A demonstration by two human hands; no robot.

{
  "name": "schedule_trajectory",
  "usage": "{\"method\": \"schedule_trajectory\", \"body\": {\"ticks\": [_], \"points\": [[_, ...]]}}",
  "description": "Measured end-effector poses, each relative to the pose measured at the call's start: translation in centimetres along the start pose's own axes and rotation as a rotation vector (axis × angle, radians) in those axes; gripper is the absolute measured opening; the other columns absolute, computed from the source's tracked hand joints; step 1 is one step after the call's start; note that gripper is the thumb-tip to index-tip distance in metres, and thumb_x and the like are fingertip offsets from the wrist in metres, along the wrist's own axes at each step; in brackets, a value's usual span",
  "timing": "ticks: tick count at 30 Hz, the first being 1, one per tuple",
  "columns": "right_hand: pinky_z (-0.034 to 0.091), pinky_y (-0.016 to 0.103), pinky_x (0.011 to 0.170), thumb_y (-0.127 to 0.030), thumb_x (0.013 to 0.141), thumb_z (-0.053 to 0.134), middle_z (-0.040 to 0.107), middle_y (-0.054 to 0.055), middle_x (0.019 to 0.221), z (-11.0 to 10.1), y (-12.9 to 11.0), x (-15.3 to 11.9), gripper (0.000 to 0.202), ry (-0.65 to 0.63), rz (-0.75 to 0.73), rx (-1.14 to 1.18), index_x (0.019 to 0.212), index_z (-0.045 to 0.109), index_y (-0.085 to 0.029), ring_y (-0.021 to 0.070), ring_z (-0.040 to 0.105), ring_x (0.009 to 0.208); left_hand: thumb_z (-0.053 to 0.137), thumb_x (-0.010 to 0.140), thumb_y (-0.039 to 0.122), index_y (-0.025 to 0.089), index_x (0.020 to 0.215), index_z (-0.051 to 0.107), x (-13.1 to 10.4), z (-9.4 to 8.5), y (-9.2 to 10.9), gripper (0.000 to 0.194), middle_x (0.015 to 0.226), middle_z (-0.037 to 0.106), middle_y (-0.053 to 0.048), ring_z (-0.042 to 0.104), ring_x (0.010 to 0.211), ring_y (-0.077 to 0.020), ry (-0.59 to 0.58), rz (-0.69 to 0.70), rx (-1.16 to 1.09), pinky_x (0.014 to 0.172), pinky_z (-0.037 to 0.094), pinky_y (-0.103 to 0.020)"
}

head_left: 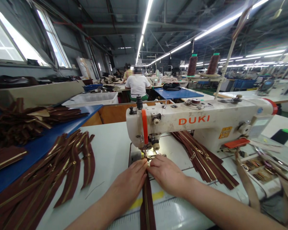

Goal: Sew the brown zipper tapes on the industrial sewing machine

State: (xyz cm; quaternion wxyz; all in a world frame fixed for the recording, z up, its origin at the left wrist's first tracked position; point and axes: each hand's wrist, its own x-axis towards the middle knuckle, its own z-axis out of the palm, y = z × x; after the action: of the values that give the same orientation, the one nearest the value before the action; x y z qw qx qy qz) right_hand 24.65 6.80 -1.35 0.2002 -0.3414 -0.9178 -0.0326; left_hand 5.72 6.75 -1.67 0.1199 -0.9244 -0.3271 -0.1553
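Under the needle area of the white sewing machine (168, 116), both my hands meet at a brown zipper with gold teeth (148, 201). The zipper's lower length hangs toward me over the table edge. My left hand (132, 179) has its fingers pressed together on the strip's left side, and my right hand (166, 172) is closed on it from the right. Both sets of fingertips lie close to the presser foot (146, 156), and they hide the zipper's upper end. Behind the needle, more brown zippers (204, 159) lie fanned under the machine arm.
A pile of brown zippers (62, 169) covers the left of the table. More strips lie on a blue surface (40, 147). At right is a tray of small metal parts (261, 172) near a black thread cone (282, 135). A person in a white shirt (137, 85) sits ahead.
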Motion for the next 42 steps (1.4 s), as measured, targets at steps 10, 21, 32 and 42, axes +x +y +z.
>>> {"method": "schedule_trajectory", "body": {"ticks": [10, 21, 32, 42], "points": [[0.041, 0.033, 0.079, -0.017, 0.087, 0.058, 0.060, 0.006, 0.088, -0.37, -0.61, 0.13, 0.004, -0.027, 0.019, -0.090, 0.085, 0.060, -0.014, 0.0209, 0.047, 0.088, 0.034, 0.090, 0.006, 0.002, 0.119, 0.055, 0.52, -0.07, 0.04, 0.036, 0.123, 0.061, -0.019, 0.057, 0.116, -0.0239, -0.089, 0.044, 0.082, 0.096, 0.049, -0.037], [0.042, 0.034, 0.077, -0.018, 0.089, 0.055, 0.060, 0.006, 0.090, -0.13, -0.40, 0.43, 0.006, -0.012, 0.067, -0.063, 0.088, 0.060, -0.015, 0.0213, 0.048, 0.089, 0.034, 0.091, 0.010, 0.006, 0.116, 0.055, 0.87, -0.04, -0.39, 0.033, 0.118, 0.064, -0.016, 0.059, 0.112, -0.0220, -0.021, 0.001, 0.013, 0.095, 0.050, -0.037], [0.041, 0.034, 0.077, -0.016, 0.090, 0.051, 0.059, 0.007, 0.092, -0.53, -0.27, 0.31, 0.011, -0.037, 0.064, -0.041, 0.093, 0.061, -0.015, 0.0212, 0.048, 0.089, 0.029, 0.096, 0.020, 0.013, 0.116, 0.056, 0.10, 0.05, -0.35, 0.034, 0.117, 0.064, -0.012, 0.058, 0.112, -0.0210, 0.035, -0.053, -0.050, 0.095, 0.050, -0.037], [0.041, 0.033, 0.077, -0.016, 0.091, 0.049, 0.059, 0.007, 0.090, -0.32, -0.31, 0.27, 0.012, -0.030, 0.060, -0.029, 0.093, 0.061, -0.015, 0.0211, 0.048, 0.088, 0.035, 0.093, 0.017, 0.015, 0.114, 0.056, -0.09, 0.20, -0.20, 0.030, 0.114, 0.062, -0.011, 0.059, 0.106, -0.0228, 0.074, -0.116, -0.100, 0.092, 0.052, -0.041]]}}
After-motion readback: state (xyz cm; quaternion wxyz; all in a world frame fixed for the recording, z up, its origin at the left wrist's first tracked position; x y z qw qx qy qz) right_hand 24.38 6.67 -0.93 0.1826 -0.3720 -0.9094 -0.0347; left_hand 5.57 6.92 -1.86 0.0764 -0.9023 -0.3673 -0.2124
